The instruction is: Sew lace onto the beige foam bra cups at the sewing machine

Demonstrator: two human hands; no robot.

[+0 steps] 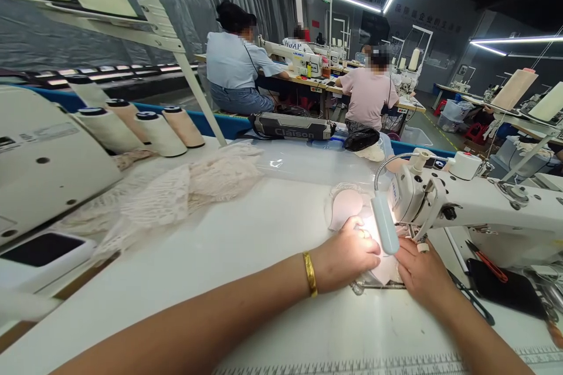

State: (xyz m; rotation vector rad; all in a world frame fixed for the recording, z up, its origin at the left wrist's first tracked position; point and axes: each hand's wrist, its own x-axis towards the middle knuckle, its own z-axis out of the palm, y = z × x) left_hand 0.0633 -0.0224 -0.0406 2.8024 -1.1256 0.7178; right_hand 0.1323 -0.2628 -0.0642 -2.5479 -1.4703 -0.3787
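Observation:
A pale pink bra (346, 207) with moulded cups and sheer lace edging lies at the sewing machine (461, 194), under its needle area. My left hand (352, 255), with a gold bracelet at the wrist, is closed on the bra, fingers curled into the fabric. To the right of the needle area, my right hand (424, 274) rests with its fingers stretched out flat against the work. A small lamp (385, 227) on a bendable neck shines brightly between the hands. Its head and the glare hide part of the fabric and the stitching point.
White lace fabric (193, 184) is heaped at left, near several thread cones (160, 133). Snips (487, 262) with red handles lie on a black phone-like slab (505, 290) at right. A printed ruler (352, 367) runs along the front edge. Other people sit at machines beyond.

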